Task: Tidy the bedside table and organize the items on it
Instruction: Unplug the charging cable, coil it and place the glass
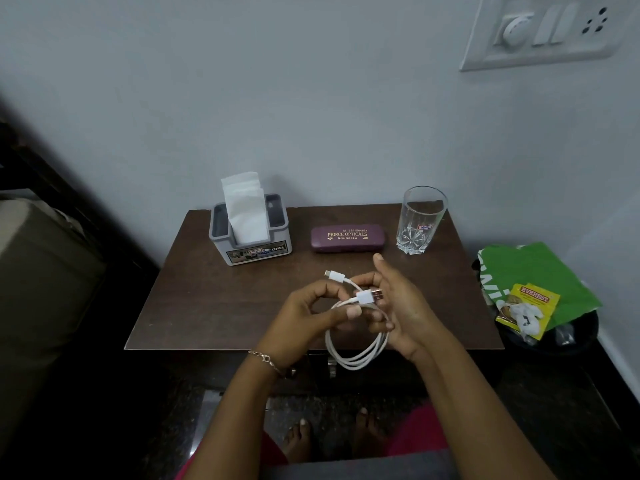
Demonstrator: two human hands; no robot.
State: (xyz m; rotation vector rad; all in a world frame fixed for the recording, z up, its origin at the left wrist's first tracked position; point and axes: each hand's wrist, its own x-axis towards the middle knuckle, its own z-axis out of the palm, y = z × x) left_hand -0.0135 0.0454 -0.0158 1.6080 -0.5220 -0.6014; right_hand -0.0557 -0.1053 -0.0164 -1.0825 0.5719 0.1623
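Your left hand pinches the coiled white charging cable; your right hand curls its fingers round the loops, so the coil cannot spring apart.

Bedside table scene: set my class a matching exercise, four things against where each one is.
1 tissue holder
2 glasses case
3 drinking glass
4 white cable

A back right of the table
B held by the left hand and right hand
C back left
D back middle

Pairs: 1-C, 2-D, 3-A, 4-B
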